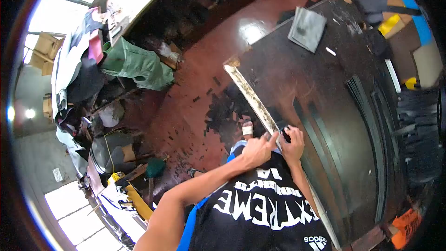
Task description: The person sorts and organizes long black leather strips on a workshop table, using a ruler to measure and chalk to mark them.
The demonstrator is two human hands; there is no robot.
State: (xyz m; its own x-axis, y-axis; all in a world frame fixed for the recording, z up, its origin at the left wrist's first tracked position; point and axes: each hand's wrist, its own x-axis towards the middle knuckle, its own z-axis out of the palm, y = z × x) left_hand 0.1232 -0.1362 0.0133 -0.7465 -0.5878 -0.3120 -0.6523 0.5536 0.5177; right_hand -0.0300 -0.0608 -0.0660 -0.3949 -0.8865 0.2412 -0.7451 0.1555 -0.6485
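At the pale, worn edge of the dark table [253, 100], my left hand [258, 152] is closed, its fingertips close to my right hand; what lies between its fingers is too small to make out. My right hand [293, 145] has its fingers curled round a small black piece [286, 135] at the same edge. Long dark strips [325, 137] lie on the tabletop to the right of my hands. A further bundle of long strips [367, 125] lies beyond them.
A folded grey cloth [307, 29] and a white stick [331, 51] lie on the table's far part. Black scraps [223, 111] litter the red floor [186, 97]. Green fabric [134, 62] and piled material stand at the left. An orange cloth [406, 227] is at the lower right.
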